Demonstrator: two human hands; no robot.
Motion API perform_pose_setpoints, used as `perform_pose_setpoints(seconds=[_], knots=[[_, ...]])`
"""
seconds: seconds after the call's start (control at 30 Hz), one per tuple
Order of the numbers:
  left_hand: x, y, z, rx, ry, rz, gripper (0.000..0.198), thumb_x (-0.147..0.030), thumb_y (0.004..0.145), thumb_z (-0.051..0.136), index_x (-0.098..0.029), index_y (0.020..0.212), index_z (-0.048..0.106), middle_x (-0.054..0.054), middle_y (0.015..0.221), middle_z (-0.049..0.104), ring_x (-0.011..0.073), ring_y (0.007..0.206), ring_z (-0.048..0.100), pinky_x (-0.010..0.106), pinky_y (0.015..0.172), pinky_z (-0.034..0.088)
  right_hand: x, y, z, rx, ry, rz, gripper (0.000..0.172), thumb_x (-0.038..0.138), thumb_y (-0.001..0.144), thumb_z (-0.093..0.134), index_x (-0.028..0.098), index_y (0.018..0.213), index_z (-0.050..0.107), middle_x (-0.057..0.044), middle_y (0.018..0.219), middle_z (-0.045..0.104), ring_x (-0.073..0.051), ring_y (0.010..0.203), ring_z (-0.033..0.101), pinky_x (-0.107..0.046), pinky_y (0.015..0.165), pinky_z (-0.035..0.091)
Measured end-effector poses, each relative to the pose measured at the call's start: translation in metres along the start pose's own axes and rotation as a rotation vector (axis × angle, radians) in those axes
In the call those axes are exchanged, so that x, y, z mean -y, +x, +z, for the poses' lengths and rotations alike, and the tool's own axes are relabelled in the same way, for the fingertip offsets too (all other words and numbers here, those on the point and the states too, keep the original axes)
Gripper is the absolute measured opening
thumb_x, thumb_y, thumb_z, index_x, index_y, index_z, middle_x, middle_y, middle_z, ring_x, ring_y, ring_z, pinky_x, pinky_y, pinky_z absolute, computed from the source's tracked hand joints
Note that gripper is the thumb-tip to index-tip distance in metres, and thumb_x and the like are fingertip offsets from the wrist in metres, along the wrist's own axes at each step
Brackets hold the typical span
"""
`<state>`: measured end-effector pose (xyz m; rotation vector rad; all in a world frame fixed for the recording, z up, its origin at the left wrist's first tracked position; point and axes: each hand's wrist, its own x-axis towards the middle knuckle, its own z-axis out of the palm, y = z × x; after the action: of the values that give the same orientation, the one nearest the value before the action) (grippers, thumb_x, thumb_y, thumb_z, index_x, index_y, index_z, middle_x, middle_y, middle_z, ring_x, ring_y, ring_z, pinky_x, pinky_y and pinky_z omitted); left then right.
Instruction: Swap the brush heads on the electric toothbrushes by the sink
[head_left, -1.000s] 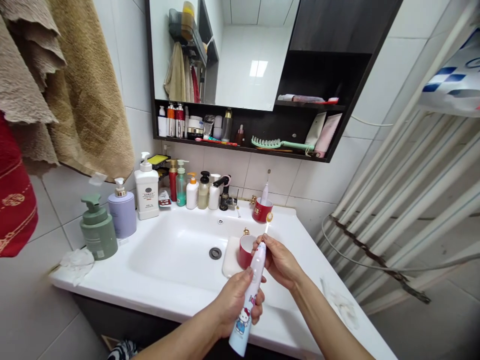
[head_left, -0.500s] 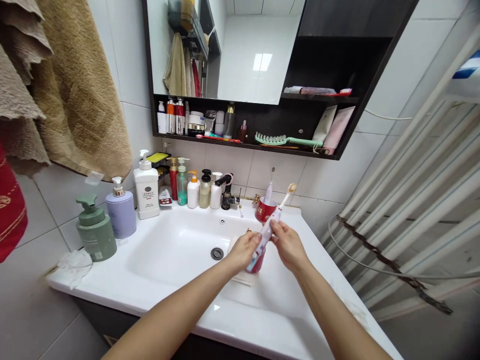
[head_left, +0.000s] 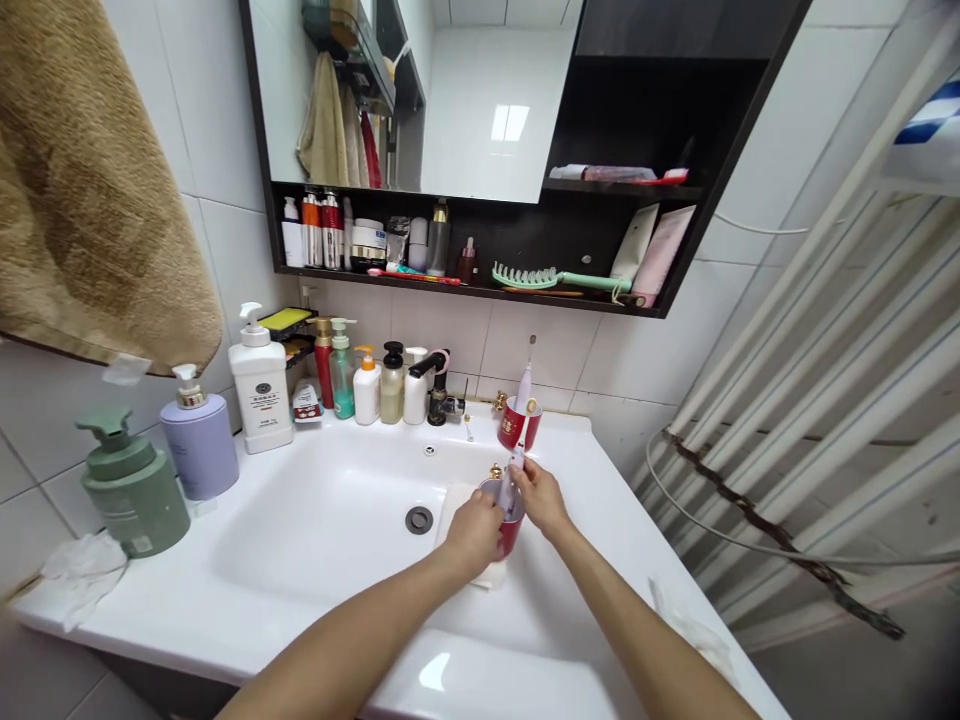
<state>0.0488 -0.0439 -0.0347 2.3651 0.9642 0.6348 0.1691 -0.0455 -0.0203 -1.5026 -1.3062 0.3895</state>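
Between my left hand (head_left: 476, 530) and right hand (head_left: 541, 497), the toothbrush (head_left: 507, 490) is at the mouth of the near cup (head_left: 508, 541); behind, a second cup (head_left: 513, 428) stands right of the faucet (head_left: 437, 396).

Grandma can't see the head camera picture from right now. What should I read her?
A person's right hand holds a pale toothbrush at the mouth of a red cup, with the left hand at the cup's side. They are over a white sink; behind stand another red cup, a black faucet and pump bottles.
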Motion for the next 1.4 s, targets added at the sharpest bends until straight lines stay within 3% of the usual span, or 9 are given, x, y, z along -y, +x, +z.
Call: perform_pose_setpoints(seconds=[0.17,0.4,0.6,0.77,0.9,1.03,1.17,1.3,1.4], knots=[[-0.019,0.028,-0.006,0.025,0.004,0.155,0.017,-0.013,0.060,0.043,-0.018,0.071,0.055,0.004,0.084,0.047,0.0191,0.088,0.037,0.027,0.072,0.031,0.001,0.016,-0.033,-0.055,0.025,0.012,0.027,0.039,0.063,0.040,0.019,0.075,0.053,0.001,0.058,0.053,-0.012,0.051,0.044,-0.023,0.050,0.034],[-0.056,0.101,0.004,0.015,0.042,0.273,0.020,-0.012,0.062,0.041,-0.016,0.076,0.055,0.005,0.088,0.046,0.0182,0.090,0.035,0.027,0.074,0.031,-0.006,0.071,-0.085,-0.197,-0.028,0.028,0.029,0.040,0.064,0.036,0.017,0.073,0.051,-0.002,0.063,0.055,-0.011,0.051,0.044,-0.023,0.049,0.035],[-0.060,0.155,0.028,0.010,0.100,0.266,0.023,-0.011,0.063,0.039,-0.015,0.081,0.053,0.006,0.090,0.045,0.0191,0.091,0.034,0.027,0.069,0.035,-0.032,0.114,-0.100,-0.258,-0.135,0.030,0.025,0.035,0.064,0.034,0.017,0.066,0.051,-0.002,0.055,0.053,-0.012,0.049,0.044,-0.023,0.048,0.034],[-0.060,0.181,0.040,-0.004,0.133,0.249,0.024,-0.012,0.065,0.038,-0.014,0.085,0.052,0.007,0.092,0.045,0.0193,0.093,0.034,0.027,0.070,0.034,-0.051,0.142,-0.102,-0.283,-0.193,0.038,0.023,0.032,0.065,0.034,0.017,0.068,0.052,-0.003,0.059,0.055,-0.013,0.052,0.046,-0.024,0.053,0.034],[-0.057,0.184,0.035,-0.058,0.160,0.243,0.025,-0.016,0.067,0.039,-0.014,0.091,0.048,0.007,0.101,0.041,0.0187,0.098,0.031,0.029,0.080,0.030,-0.062,0.154,-0.100,-0.282,-0.216,0.057,0.027,0.032,0.066,0.033,0.015,0.074,0.053,-0.004,0.061,0.056,-0.013,0.052,0.046,-0.024,0.053,0.034],[-0.036,0.181,0.015,-0.192,0.215,0.164,0.034,-0.021,0.066,0.044,-0.014,0.099,0.042,0.008,0.116,0.028,0.0201,0.107,0.019,0.034,0.090,0.016,-0.061,0.153,-0.102,-0.311,-0.240,0.095,0.034,0.033,0.066,0.034,0.013,0.087,0.051,-0.008,0.069,0.057,-0.016,0.060,0.049,-0.027,0.058,0.035],[-0.014,0.173,-0.004,-0.226,0.273,0.054,0.021,-0.017,0.062,0.048,-0.013,0.082,0.052,0.008,0.107,0.038,0.0203,0.103,0.028,0.031,0.085,0.025,-0.035,0.136,-0.102,-0.473,-0.277,0.069,0.043,0.032,0.067,0.034,0.010,0.102,0.043,-0.013,0.088,0.053,-0.019,0.076,0.048,-0.031,0.070,0.032],[-0.008,0.141,-0.012,-0.233,0.290,0.103,0.013,-0.014,0.060,0.049,-0.014,0.072,0.055,0.004,0.105,0.042,0.0163,0.100,0.032,0.023,0.081,0.031,-0.002,0.109,-0.074,-0.406,-0.209,-0.071,0.040,0.033,0.068,0.035,0.011,0.101,0.043,-0.012,0.093,0.050,-0.017,0.080,0.047,-0.029,0.072,0.032],[-0.006,0.099,-0.011,-0.223,0.307,0.138,0.011,-0.015,0.062,0.048,-0.014,0.071,0.054,0.002,0.107,0.040,0.0146,0.103,0.030,0.021,0.086,0.026,0.011,0.081,-0.036,-0.279,-0.191,-0.007,0.041,0.034,0.065,0.042,0.010,0.099,0.044,-0.011,0.086,0.054,-0.015,0.072,0.050,-0.027,0.065,0.036]])
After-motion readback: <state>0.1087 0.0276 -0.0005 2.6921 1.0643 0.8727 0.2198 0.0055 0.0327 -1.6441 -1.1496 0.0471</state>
